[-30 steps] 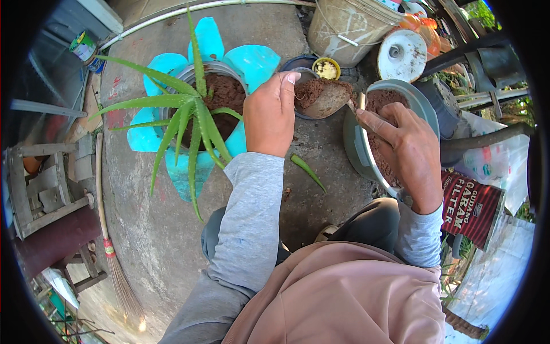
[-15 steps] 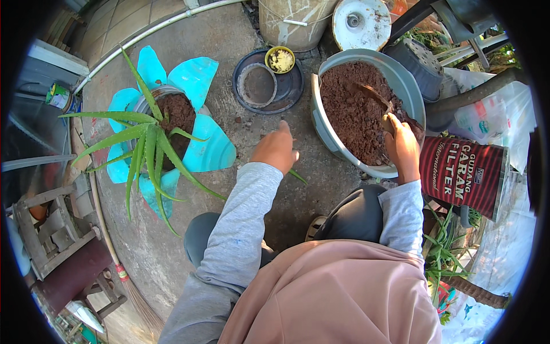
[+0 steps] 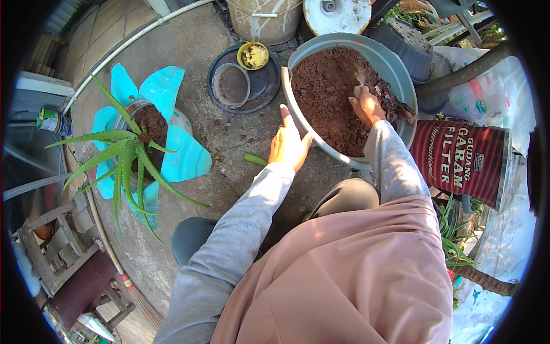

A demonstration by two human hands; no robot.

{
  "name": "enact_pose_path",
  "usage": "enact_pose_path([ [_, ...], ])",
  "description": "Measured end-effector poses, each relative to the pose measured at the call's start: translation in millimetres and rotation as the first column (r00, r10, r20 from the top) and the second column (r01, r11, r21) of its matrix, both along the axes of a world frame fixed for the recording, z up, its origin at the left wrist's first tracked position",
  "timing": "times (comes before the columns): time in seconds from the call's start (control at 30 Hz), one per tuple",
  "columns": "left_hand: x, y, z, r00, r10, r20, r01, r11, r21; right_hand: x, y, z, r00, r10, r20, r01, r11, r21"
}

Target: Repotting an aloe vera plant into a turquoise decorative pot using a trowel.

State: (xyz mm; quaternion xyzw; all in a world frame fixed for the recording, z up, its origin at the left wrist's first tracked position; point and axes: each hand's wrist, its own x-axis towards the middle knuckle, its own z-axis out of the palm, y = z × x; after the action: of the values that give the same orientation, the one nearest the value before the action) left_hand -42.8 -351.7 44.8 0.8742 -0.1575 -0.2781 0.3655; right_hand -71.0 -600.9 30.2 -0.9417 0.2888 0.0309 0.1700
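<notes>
My right hand [image 3: 367, 107] is closed around the handle of a wooden-handled trowel [image 3: 359, 90], low over brown soil [image 3: 323, 80]. The blade is mostly hidden in that soil. A round grey-blue tub [image 3: 402, 71] holds the soil. Just outside the tub's near-left side, my left hand [image 3: 288, 142] is open with its fingers stretched out; whether it touches the tub I cannot tell. A cut piece of aloe leaf [image 3: 255, 159] lies on the concrete by my left wrist. Farther left, an aloe plant [image 3: 130, 150] leans out of a soil-filled pot with bright blue petal-shaped flaps [image 3: 186, 152].
Behind my left hand, a dark saucer [image 3: 266, 101] carries a grey ring-shaped dish [image 3: 231, 86] and a small yellow pot [image 3: 252, 55]. A stained bucket [image 3: 264, 20] stands beyond. Right of the tub is a dark red striped bag [image 3: 458, 160]; a broom [image 3: 140, 304] lies at left.
My right hand has pushed the trowel farther into the tub, lowering its blade into the soil. My left hand has come nearer the tub's side. The whole view has shifted somewhat.
</notes>
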Motion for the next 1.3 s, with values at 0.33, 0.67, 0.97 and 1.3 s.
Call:
enact_pose_path([
  [0.33,-3.3,-23.2,-14.7,0.981,0.191,-0.037,-0.195,0.959,-0.204,-32.6,33.5,17.0,0.881,0.338,-0.332,-0.271,0.934,0.232],
  [0.67,-1.2,-24.0,-4.6,0.974,0.207,-0.087,-0.22,0.957,-0.187,-44.7,-7.3,37.8,0.912,0.4,-0.093,-0.397,0.917,0.045],
  [0.97,1.7,-26.4,-11.4,0.953,0.2,-0.226,-0.244,0.951,-0.188,-15.1,38.2,3.7,0.978,0.17,-0.12,-0.079,0.837,0.541],
  [1.3,2.5,-20.3,-19.8,0.955,0.216,-0.204,-0.252,0.953,-0.169,-22.2,-19.9,61.0,0.839,0.534,-0.104,-0.53,0.846,0.067],
])
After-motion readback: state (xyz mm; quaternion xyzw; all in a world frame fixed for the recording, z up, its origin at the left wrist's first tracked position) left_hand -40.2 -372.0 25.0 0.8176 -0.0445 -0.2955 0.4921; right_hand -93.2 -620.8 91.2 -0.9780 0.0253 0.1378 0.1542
